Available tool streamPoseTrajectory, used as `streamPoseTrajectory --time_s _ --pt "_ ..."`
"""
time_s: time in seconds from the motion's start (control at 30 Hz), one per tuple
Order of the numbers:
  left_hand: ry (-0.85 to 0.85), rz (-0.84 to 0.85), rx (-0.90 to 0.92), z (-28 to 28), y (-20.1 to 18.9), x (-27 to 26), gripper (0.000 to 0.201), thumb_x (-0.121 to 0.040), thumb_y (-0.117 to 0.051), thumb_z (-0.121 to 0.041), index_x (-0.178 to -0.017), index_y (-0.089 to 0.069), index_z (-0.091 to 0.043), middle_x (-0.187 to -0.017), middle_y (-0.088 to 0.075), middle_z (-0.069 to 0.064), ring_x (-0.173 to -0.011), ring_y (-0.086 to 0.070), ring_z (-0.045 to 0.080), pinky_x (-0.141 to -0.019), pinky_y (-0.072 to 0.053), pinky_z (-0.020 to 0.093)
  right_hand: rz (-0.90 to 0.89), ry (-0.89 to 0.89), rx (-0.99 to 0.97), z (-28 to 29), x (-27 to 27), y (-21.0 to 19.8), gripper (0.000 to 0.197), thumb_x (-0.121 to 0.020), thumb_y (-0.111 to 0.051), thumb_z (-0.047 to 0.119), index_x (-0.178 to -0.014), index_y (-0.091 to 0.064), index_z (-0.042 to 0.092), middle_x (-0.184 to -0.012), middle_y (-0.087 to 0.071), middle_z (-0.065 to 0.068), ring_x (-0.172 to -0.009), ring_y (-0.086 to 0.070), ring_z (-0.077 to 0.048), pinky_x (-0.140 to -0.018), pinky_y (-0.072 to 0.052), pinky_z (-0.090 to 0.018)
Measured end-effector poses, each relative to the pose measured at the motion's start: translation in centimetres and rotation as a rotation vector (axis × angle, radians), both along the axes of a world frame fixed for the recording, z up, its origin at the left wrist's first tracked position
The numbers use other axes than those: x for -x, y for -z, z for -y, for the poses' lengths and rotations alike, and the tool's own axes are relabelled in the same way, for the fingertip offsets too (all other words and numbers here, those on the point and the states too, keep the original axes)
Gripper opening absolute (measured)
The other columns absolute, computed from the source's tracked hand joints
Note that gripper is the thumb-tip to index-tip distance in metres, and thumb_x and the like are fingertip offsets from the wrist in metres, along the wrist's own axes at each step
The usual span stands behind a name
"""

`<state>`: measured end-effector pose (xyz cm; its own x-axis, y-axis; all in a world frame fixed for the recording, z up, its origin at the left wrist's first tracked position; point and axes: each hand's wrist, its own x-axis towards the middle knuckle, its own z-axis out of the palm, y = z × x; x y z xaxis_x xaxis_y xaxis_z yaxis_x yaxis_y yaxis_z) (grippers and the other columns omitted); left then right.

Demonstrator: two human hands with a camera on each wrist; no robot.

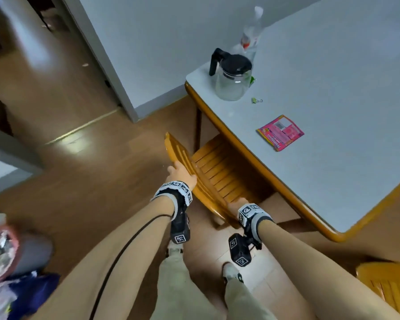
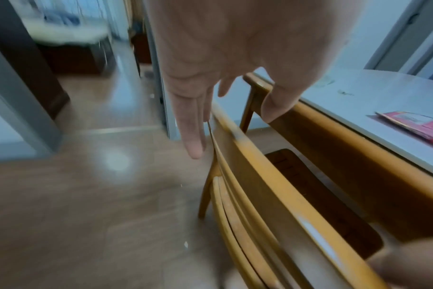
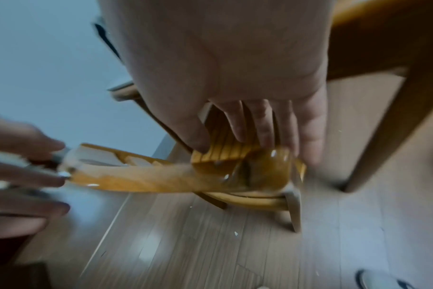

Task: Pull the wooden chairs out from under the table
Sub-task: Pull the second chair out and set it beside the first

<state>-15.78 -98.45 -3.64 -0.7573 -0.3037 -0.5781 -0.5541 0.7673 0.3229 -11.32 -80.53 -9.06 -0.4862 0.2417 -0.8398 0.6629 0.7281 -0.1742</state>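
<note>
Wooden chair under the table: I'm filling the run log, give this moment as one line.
left hand: on chair backrest | right hand: on backrest | wooden chair: seat partly under table

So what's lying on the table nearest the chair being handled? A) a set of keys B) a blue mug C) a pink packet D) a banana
C: a pink packet lies flat on the table, nearest the chair that both hands are on.

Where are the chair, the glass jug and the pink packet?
chair (image 1: 219, 174), head view, slatted seat.
jug (image 1: 231, 85), head view, glass body.
packet (image 1: 280, 132), head view, middle of its face.
</note>
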Motion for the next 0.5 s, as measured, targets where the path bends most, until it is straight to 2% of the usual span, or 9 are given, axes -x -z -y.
streamPoseTrajectory --time_s 0.07,0.1,0.2,0.33,0.37,0.4,0.43,0.47,0.5 --pt "-0.021 0.050 -0.032 1.0 1.2 1.4 0.081 -0.097 -0.059 -0.029 -0.156 -0.008 -0.007 -0.153 -0.031 0.018 -0.128 -0.049 0.041 -0.098 -0.044 0.046 0.083 -0.111 -0.003 1.0 0.3 1.6 0.035 -0.088 -0.049 0.032 -0.114 -0.060 0.011 -0.111 -0.066 -0.015 -0.101 -0.065 -0.033 -0.078 -0.052 -0.036" --pt "-0.005 0.061 -0.037 1.5 2.0 2.2 0.090 -0.097 -0.060 -0.029 -0.158 0.002 -0.006 -0.156 -0.027 0.018 -0.130 -0.048 0.041 -0.101 -0.043 0.044 0.109 -0.165 -0.024 1.2 0.6 3.0 0.032 -0.091 -0.045 0.028 -0.119 -0.056 0.015 -0.117 -0.064 -0.016 -0.104 -0.063 -0.032 -0.075 -0.050 -0.034" --pt "0.092 0.018 0.034 3.0 3.9 4.9 0.106 -0.092 -0.067 -0.034 -0.156 0.012 -0.004 -0.157 -0.020 0.017 -0.127 -0.048 0.039 -0.096 -0.047 0.044 0.139 -0.068 -0.062 1.3 1.4 3.1 0.034 -0.095 -0.043 0.034 -0.118 -0.058 0.015 -0.120 -0.063 -0.011 -0.106 -0.063 -0.028 -0.072 -0.048 -0.031" --pt "0.336 0.016 0.260 4.6 6.0 8.4 0.115 -0.084 -0.071 -0.049 -0.157 0.006 -0.007 -0.164 0.011 0.017 -0.147 -0.016 0.042 -0.109 -0.039 0.052 0.247 0.178 -0.043 0.6 0.9 4.2 0.049 -0.103 -0.035 0.037 -0.138 -0.049 0.005 -0.137 -0.054 -0.017 -0.121 -0.056 -0.030 -0.099 -0.048 -0.037" --pt "0.413 0.015 0.327 5.0 6.4 9.3 0.116 -0.083 -0.070 -0.054 -0.157 0.004 -0.007 -0.164 0.014 0.017 -0.149 -0.009 0.043 -0.114 -0.033 0.054 0.249 0.270 -0.004 0.7 0.6 4.3 0.048 -0.103 -0.038 0.033 -0.140 -0.047 0.005 -0.138 -0.053 -0.019 -0.118 -0.057 -0.032 -0.094 -0.053 -0.039" --pt "0.477 0.014 0.383 5.4 6.8 10.3 0.114 -0.082 -0.068 -0.056 -0.158 0.001 -0.007 -0.164 0.013 0.018 -0.150 -0.003 0.043 -0.117 -0.026 0.055 0.244 0.388 0.043 0.6 0.4 4.8 0.045 -0.101 -0.042 0.029 -0.140 -0.045 0.006 -0.137 -0.052 -0.021 -0.110 -0.060 -0.035 -0.077 -0.059 -0.039" --pt "0.527 0.012 0.433 5.7 7.2 11.3 0.110 -0.083 -0.066 -0.056 -0.158 -0.004 -0.006 -0.165 0.011 0.018 -0.150 -0.001 0.042 -0.118 -0.022 0.055 0.252 0.457 0.053 0.6 0.1 5.4 0.043 -0.100 -0.046 0.025 -0.139 -0.045 0.006 -0.134 -0.054 -0.024 -0.098 -0.064 -0.037 -0.056 -0.059 -0.035" --pt "0.571 0.011 0.478 5.9 7.5 12.4 0.103 -0.085 -0.064 -0.054 -0.157 -0.009 -0.005 -0.165 0.005 0.018 -0.150 -0.002 0.041 -0.118 -0.020 0.055 0.252 0.485 0.061 0.3 -0.1 5.4 0.044 -0.098 -0.049 0.021 -0.139 -0.045 0.006 -0.129 -0.056 -0.026 -0.087 -0.067 -0.036 -0.041 -0.053 -0.029" --pt "0.622 0.020 0.518 6.0 7.7 13.6 0.096 -0.086 -0.062 -0.051 -0.156 -0.017 -0.005 -0.165 -0.005 0.017 -0.150 -0.006 0.041 -0.118 -0.021 0.055 0.272 0.490 0.059 0.1 0.0 5.5 0.044 -0.098 -0.050 0.018 -0.139 -0.044 0.006 -0.126 -0.058 -0.027 -0.081 -0.069 -0.036 -0.035 -0.049 -0.026"
